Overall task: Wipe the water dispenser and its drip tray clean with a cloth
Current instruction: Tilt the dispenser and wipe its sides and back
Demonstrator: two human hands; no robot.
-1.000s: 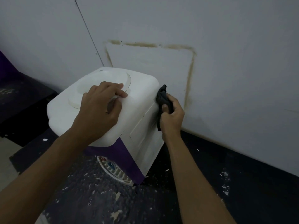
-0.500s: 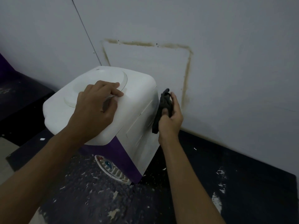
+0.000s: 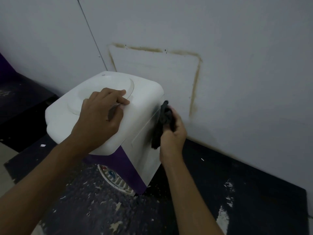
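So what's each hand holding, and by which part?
Right hand grips the dark cloth by its bunched upper part; the lower end hangs against the water dispenser side. Left hand rests curled on its top; whether it grips cannot be told.
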